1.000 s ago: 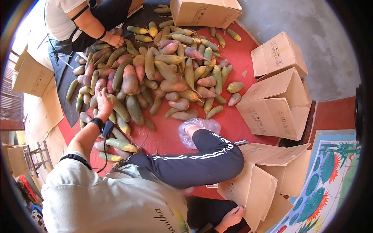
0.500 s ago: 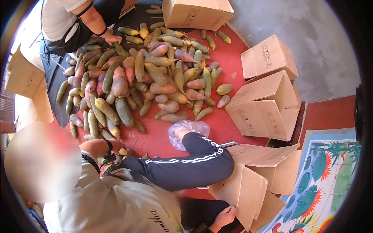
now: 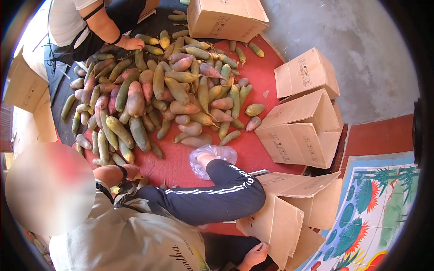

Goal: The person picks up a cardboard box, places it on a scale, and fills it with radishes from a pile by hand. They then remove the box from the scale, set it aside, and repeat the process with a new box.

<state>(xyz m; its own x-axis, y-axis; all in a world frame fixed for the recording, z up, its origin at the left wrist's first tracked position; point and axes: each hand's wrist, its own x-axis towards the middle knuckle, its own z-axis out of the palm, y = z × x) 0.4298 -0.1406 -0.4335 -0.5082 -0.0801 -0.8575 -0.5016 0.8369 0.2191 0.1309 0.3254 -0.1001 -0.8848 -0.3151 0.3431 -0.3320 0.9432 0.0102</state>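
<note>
Left hand (image 3: 130,171) low at the near edge of the fruit pile (image 3: 149,90), fingers curled in, a bit of yellow just under them; cannot tell if closed on anything. Right hand (image 3: 255,254) at the very bottom, fingers wrapped on the lower edge of the open box (image 3: 280,217), which stands on its side with the flaps spread out. Pile heaped on the red mat (image 3: 266,151), filling the middle and the far left. Fruits long and thin, most with the long way running from near to far, some slanted, a few at the right edge lying loose and apart. Bare red room between the pile and the two shut boxes (image 3: 298,131) on the right, and a smaller bare patch just in front of the left hand. Bent leg (image 3: 212,196) across the middle, foot in a plastic bag (image 3: 212,156) right at the pile's near edge. Another box (image 3: 226,18) closing the far side. Other person's hand (image 3: 133,44) on the far left fruits. Grey floor (image 3: 361,54) past the mat's edge
</note>
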